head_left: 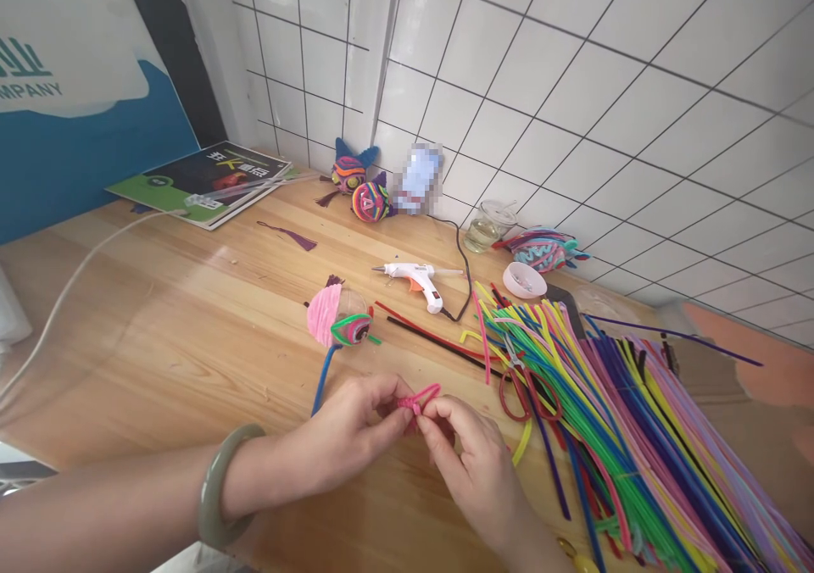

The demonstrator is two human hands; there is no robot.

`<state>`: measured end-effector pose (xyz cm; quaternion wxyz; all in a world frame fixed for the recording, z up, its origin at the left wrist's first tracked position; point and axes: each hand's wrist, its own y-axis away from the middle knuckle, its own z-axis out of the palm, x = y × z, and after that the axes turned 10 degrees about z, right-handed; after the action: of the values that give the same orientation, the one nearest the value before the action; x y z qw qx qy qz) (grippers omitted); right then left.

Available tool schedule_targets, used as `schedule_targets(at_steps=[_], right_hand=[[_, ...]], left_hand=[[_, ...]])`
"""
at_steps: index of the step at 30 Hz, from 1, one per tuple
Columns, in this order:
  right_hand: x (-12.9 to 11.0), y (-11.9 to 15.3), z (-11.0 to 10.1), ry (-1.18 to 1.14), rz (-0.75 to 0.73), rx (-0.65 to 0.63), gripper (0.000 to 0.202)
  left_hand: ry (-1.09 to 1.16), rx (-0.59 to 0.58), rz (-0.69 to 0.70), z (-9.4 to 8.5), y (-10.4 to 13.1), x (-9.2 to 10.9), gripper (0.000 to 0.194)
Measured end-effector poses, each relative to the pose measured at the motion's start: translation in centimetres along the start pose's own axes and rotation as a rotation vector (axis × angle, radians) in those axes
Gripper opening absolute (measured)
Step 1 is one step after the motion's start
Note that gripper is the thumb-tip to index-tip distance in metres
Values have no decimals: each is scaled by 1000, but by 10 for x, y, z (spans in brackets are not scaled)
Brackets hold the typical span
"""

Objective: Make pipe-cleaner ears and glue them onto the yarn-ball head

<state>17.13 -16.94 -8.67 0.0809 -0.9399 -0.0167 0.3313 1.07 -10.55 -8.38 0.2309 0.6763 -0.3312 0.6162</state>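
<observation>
A bright pink pipe cleaner [430, 393], bent into a small loop, is pinched between both hands above the wooden table. My left hand [359, 425], with a green bangle [220, 488] on its wrist, grips the loop's left part between thumb and fingers. From the other side, the thumb and index finger of my right hand [474, 458] close on the same piece. Beyond my left hand lies a round pink-wrapped craft piece [327, 314] with a green-edged eye shape [353, 330] on it. A blue pipe cleaner [324, 378] sticks out below it.
Many coloured pipe cleaners [610, 437] cover the right side, with red-handled scissors [521, 386] on them. A white glue gun [416, 276] lies mid-table. Finished colourful crafts [372, 202], a glass jar [488, 225] and a pink bowl [525, 280] stand near the tiled wall.
</observation>
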Motion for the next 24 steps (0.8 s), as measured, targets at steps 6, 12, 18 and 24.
schedule_targets(at_steps=[6, 12, 18, 24], right_hand=[[2, -1, 1, 11, -13, 30, 14], [3, -1, 7, 70, -53, 76, 18], [4, 0, 12, 56, -4, 77, 20], [2, 1, 14, 14, 80, 71, 17]], left_hand=[[43, 3, -17, -1, -1, 2, 29], [157, -11, -30, -1, -2, -3, 28], [189, -30, -10, -2, -2, -7, 27], [160, -19, 7, 0, -1, -10, 26]])
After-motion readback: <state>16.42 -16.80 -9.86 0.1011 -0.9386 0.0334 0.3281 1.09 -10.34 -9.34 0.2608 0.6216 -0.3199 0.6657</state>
